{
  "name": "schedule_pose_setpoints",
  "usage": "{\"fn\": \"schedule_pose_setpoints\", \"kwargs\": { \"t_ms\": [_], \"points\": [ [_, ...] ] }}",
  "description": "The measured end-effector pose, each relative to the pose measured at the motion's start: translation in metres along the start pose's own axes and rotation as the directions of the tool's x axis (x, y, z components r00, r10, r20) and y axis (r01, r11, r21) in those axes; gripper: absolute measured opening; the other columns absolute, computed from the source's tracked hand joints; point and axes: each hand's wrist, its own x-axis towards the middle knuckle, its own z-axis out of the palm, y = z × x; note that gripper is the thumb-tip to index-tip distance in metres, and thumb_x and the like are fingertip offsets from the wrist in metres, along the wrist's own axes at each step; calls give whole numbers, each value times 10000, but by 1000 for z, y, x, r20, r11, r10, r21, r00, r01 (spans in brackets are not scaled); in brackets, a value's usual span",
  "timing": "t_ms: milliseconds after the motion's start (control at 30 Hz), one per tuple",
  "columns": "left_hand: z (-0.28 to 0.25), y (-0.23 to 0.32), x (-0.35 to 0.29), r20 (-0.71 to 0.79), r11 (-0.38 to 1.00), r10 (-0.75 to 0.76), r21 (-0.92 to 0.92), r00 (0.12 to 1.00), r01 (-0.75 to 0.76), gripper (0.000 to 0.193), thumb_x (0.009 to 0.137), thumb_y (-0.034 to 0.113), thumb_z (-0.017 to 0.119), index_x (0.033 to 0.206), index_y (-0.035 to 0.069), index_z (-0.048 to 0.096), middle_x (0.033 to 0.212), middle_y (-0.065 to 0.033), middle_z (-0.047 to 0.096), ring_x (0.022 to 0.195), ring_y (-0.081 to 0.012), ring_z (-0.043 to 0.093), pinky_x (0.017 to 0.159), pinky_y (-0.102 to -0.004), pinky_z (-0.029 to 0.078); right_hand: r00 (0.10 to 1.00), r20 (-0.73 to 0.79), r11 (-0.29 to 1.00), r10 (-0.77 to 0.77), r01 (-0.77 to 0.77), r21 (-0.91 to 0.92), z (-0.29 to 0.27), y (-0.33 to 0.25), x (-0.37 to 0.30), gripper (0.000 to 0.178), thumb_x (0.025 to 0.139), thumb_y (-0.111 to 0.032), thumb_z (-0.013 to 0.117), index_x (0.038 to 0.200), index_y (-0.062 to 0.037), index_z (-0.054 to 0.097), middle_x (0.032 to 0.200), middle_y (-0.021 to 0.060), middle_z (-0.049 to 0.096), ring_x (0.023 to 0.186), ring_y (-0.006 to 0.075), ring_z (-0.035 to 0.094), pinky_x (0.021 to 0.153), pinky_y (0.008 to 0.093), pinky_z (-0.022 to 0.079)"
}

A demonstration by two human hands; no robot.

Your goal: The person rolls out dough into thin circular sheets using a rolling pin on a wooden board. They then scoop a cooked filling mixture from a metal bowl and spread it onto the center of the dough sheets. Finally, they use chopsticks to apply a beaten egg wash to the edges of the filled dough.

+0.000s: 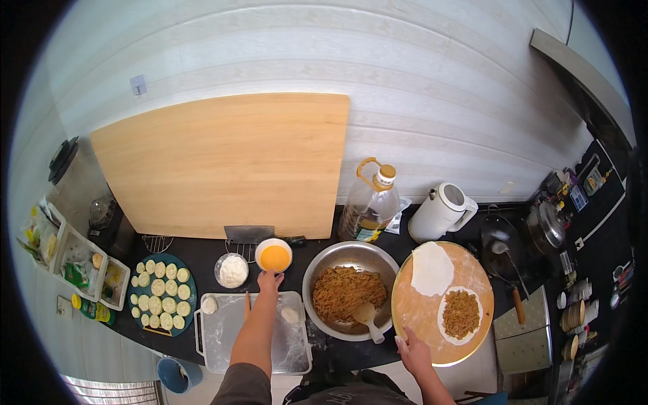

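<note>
My left hand (270, 281) reaches forward and grips the near rim of a white bowl (287, 246) of orange-yellow liquid that looks like beaten egg (275, 257). My right hand (413, 352) holds the near left edge of a round wooden board (412, 314), thumb on top, other fingers partly hidden. On that board lie a bare white dough sheet (432, 268) and a dough round topped with brown shredded filling (462, 314). Between my hands stands a steel basin (312, 312) of the same-looking filling (344, 290), with a pale rice paddle (367, 320) resting in it.
A floury tray (229, 344) with a rolling pin (247, 305) lies under my left forearm. Left are a flour bowl (231, 270) and a plate (186, 270) of sliced squash. Behind stand a cleaver (248, 233), an oil jug (370, 209) and a kettle (432, 217); a wok (496, 253) sits right.
</note>
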Motion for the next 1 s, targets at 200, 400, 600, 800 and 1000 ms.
{"fn": "schedule_pose_setpoints", "kwargs": {
  "t_ms": [200,400,600,800,1000],
  "points": [
    [14,5,9,-86,1000,0,-9,996,0,393,767,-31,447,1139,-53,325,1076,-208,488,831,-322,608,632,-414,578,999,-36,997,-12,14,76,0,10,0,477,844,-355,529,1206,-50,471,678,143,610,653,338,597,610,415,461],
    [9,12,-12,-81,997,45,63,996,-40,413,756,-7,457,1133,-46,291,1073,-224,478,826,-329,611,588,-415,580,1000,-26,996,-12,14,83,-6,6,6,450,856,-331,517,1203,-47,473,689,138,614,660,327,602,617,411,464],
    [-13,23,-25,174,994,28,102,984,-46,359,728,87,478,1042,-44,361,878,-184,556,721,-285,621,496,-360,538,999,-24,993,-23,26,118,-11,4,13,438,858,-318,511,1203,-50,477,684,134,613,654,323,600,618,407,464],
    [-5,48,-74,285,993,80,58,955,-100,294,730,208,515,981,77,434,852,-117,554,647,-232,565,567,-330,476,999,-36,991,-27,31,131,-15,12,15,429,868,-295,504,1217,-48,473,664,123,613,646,266,621,624,351,471],
    [18,65,-123,390,969,129,145,912,-199,366,764,218,509,1072,70,377,855,-116,552,641,-199,570,595,-338,504,997,-69,982,-33,45,182,-19,26,6,426,850,-302,525,1200,-61,489,679,132,614,660,317,605,626,392,467]
  ]
}}
